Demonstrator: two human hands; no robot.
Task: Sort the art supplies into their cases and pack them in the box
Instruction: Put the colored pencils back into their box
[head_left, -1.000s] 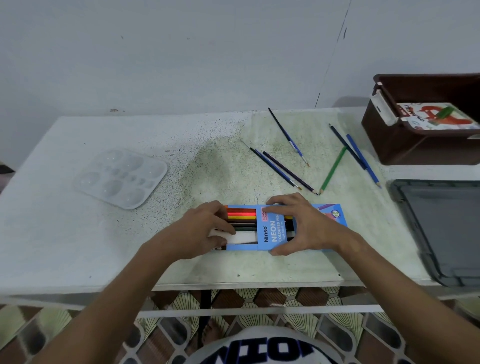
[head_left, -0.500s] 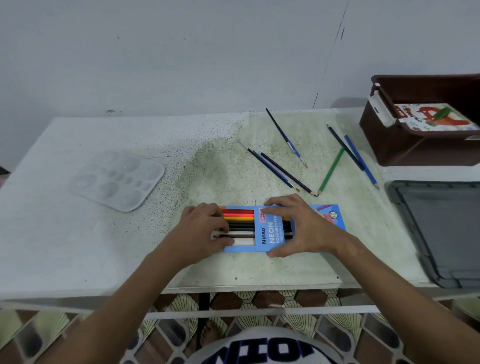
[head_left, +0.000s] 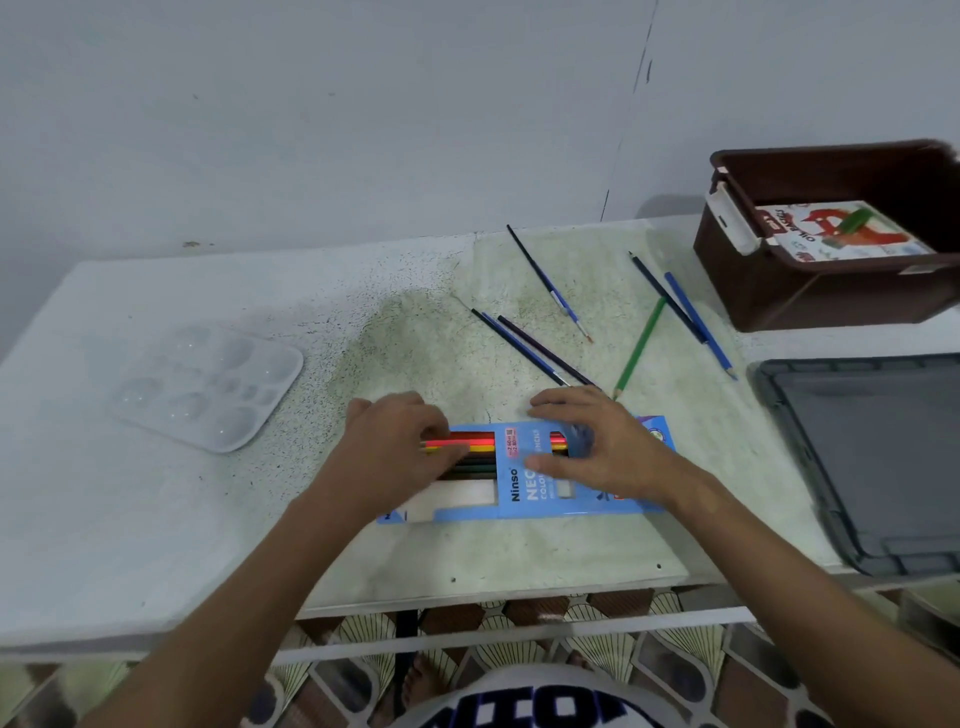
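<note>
A blue coloured-pencil case (head_left: 519, 491) lies flat near the table's front edge, with several coloured pencils (head_left: 475, 451) showing in its window. My left hand (head_left: 392, 449) is at the case's left end, fingers curled onto the red and orange pencils there. My right hand (head_left: 589, 452) presses flat on the case's right half, fingers spread. Behind the case lie a loose green pencil (head_left: 640, 347), a blue pencil (head_left: 698, 325), a dark pencil (head_left: 667, 297) and three thin brushes (head_left: 548, 283). A brown box (head_left: 810, 296) at the back right holds an oil pastel case (head_left: 841, 231).
A clear plastic paint palette (head_left: 208, 387) sits at the left of the white table (head_left: 130, 519). A grey lid (head_left: 883, 457) lies at the right edge, in front of the brown box. A wall stands right behind the table.
My left hand has shifted from the white lower strip of the case up to the red and orange pencils. My right hand has stayed on the case.
</note>
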